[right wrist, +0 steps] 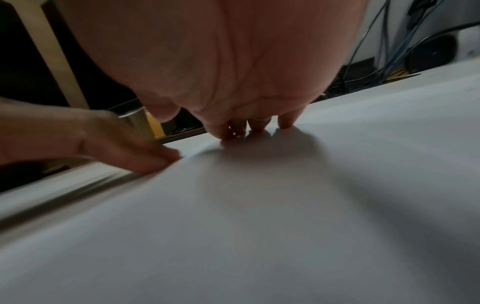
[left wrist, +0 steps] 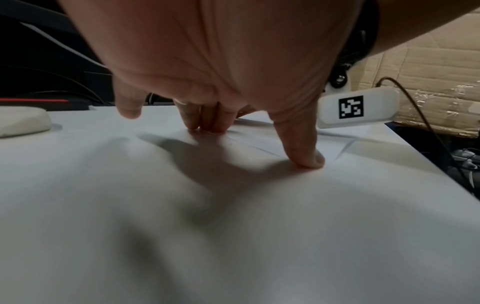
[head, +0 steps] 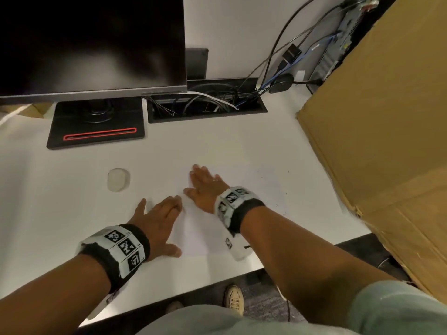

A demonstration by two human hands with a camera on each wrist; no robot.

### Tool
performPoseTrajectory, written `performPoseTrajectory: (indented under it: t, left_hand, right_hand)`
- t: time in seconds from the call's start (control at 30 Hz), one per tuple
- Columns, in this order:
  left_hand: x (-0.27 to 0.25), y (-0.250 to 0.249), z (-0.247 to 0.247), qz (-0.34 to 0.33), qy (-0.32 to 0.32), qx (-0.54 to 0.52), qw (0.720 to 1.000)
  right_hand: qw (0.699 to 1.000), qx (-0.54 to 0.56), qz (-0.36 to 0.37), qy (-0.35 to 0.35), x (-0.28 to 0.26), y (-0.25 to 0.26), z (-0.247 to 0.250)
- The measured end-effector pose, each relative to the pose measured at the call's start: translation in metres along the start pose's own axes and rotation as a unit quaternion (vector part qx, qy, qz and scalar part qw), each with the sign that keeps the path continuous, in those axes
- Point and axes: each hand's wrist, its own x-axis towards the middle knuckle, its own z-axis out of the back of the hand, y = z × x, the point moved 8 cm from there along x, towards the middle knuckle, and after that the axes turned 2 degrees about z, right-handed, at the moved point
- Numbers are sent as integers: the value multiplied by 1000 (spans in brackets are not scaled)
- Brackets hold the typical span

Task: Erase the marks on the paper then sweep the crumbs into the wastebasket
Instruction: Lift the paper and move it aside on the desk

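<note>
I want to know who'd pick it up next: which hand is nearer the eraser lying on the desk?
Left. The left hand rests flat on the paper's left edge, just right of the eraser. The right hand lies flat farther right on the paper.

Soft overhead light; both wrist views are dim and smeared with blur, and the head view bends at its edges.

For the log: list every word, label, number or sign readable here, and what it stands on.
No readable words or numbers.
Wristbands: black-and-white square code patterns, with tiny characters beside them too small to read.
White tag at the right wrist: another square code pattern, no letters.
Paper: faint marks, nothing legible.
Monitor: dark, no text.
</note>
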Motion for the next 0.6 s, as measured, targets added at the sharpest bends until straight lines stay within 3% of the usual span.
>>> performPoseTrajectory:
  t: [0.17, 0.23, 0.33, 0.43, 0.5, 0.6]
  left_hand:
    - [1, 1, -4, -3, 11, 2, 1000]
    - [1, 1, -4, -2, 11, 2, 1000]
    - [1, 1, -3, 2, 6, 0, 1000]
    - [-1, 2, -3, 9, 1, -11, 1000]
    - [-3, 2, -3, 13, -1, -9, 1000]
    - [-4, 2, -3, 16, 4, -4, 1000]
  right_hand:
    - [983, 35, -167, -69, -48, -128, 19]
    - [975, 35, -203, -79, -58, -144, 23]
    - [990, 36, -117, -73, -43, -83, 15]
    - [1000, -8, 4, -11, -35, -3, -17]
    - [1000, -23, 8, -13, -39, -7, -23]
    - [996, 14, -75, -45, -54, -75, -11]
